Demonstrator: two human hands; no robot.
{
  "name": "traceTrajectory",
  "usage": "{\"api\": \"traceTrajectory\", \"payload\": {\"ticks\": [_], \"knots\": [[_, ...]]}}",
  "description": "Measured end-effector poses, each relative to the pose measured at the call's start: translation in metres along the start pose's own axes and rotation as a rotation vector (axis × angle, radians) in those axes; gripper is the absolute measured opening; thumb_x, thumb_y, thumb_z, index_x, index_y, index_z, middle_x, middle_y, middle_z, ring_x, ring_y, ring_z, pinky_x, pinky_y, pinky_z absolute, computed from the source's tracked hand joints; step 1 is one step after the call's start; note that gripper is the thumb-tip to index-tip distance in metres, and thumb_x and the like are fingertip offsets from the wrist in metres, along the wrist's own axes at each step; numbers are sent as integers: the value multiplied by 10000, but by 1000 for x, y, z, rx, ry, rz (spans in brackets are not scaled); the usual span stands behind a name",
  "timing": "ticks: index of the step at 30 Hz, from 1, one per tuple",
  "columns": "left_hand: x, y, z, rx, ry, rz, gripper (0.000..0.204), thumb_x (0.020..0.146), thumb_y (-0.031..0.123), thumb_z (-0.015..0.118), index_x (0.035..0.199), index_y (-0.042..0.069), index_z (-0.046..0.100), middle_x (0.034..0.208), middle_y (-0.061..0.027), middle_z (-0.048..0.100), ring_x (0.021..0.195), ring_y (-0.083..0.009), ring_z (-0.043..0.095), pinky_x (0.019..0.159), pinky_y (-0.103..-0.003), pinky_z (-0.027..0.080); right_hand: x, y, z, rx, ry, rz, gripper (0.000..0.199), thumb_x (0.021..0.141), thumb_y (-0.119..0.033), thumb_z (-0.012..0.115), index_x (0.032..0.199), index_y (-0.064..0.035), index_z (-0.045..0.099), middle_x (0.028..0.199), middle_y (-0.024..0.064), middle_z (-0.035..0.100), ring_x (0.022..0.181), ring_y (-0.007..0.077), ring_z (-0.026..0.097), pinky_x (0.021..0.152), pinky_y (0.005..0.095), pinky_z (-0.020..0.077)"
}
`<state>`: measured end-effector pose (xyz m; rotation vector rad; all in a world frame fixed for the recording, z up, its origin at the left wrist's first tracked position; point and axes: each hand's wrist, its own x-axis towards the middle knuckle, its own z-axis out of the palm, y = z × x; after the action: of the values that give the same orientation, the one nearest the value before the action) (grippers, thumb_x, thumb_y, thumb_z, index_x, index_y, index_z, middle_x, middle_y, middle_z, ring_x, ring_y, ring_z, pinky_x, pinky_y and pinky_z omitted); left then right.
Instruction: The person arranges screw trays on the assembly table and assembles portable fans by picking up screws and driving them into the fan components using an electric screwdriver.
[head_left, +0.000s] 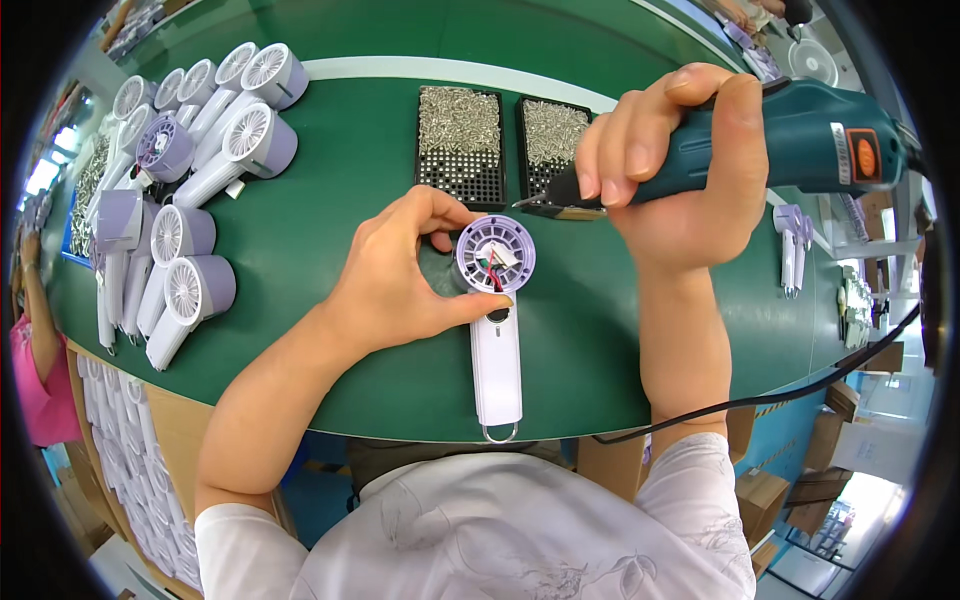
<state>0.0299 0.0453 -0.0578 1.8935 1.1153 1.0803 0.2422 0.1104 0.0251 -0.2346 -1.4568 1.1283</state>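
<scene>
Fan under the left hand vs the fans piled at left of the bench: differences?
The handheld fan under the left hand lies alone with its round head open, wires showing; the piled fans have white grilles closed over their heads. It lies handle toward the person; they lie angled, side by side. Both are lilac and white.

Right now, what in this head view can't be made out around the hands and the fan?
- Fan: the left hand covers its left rim, so what the fingers touch there is hidden.
- Screwdriver: the right hand wraps its front, and whether a screw sits on the bit is too small to tell.
- Screw trays: single screws are too small.
- Cable: cut off by the right edge.
</scene>
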Motion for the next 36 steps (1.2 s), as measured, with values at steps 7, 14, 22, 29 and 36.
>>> {"api": "traceTrajectory", "payload": {"ticks": [7,14,22,29,36], "knots": [[-2,-6,1,-23,9,-27,667,567,219,983,1091,36,613,965,-21,712,816,-85,605,652,-224,446,-7,6,14,-1,-67,-11,381,1110,-355,313,1157,-66,555,693,60,544,475,165,482,475,352,466],[-1,-1,0,-24,3,-26,639,582,236,972,1051,11,601,954,-104,697,812,-199,658,758,-316,563,-9,6,15,-62,-93,-21,343,1106,-337,330,1127,-56,527,696,64,550,476,172,492,473,357,470],[-3,-7,2,-37,18,-7,684,557,228,995,1086,36,607,962,-24,694,810,-96,588,671,-231,472,-11,6,35,50,75,-15,228,976,-147,634,947,69,571,579,81,571,436,155,539,442,319,490],[-3,-6,2,-29,15,-11,685,554,218,996,1088,35,608,964,-29,693,816,-102,594,691,-236,489,-13,5,38,18,64,-9,231,986,-164,624,971,56,557,577,79,566,445,155,538,452,320,494],[-2,-3,2,-26,13,-14,689,561,206,997,1100,36,603,971,-29,690,823,-105,597,703,-240,499,-12,-2,20,-71,-162,9,367,1092,-425,405,1149,-92,550,707,49,571,492,166,502,470,349,460]]}}
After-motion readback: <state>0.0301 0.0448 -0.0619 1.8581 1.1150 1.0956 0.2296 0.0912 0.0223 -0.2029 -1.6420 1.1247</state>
